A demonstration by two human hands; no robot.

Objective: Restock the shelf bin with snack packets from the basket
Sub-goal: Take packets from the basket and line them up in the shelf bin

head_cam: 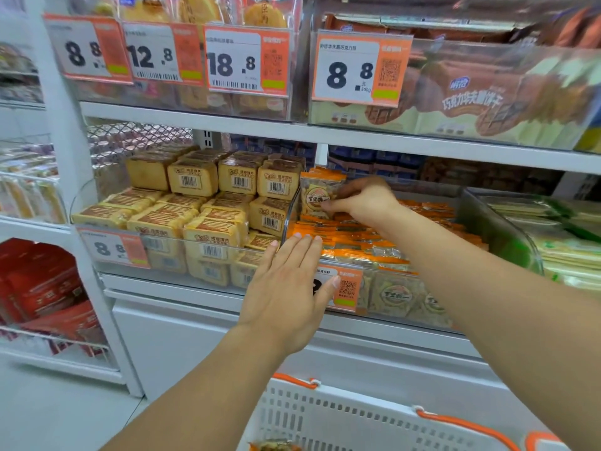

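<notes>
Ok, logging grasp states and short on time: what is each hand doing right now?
Left hand: open, fingers straight, resting flat on the bin front edge.
Right hand: closed on an upright snack packet at the bin's back left.

top-shelf price tags (234,60): 8.8 | 12.8 | 18.8 | 8.8, 500g; lower tag (110,249): 8.8

White shelf (201,120) under clear bins (507,236)
</notes>
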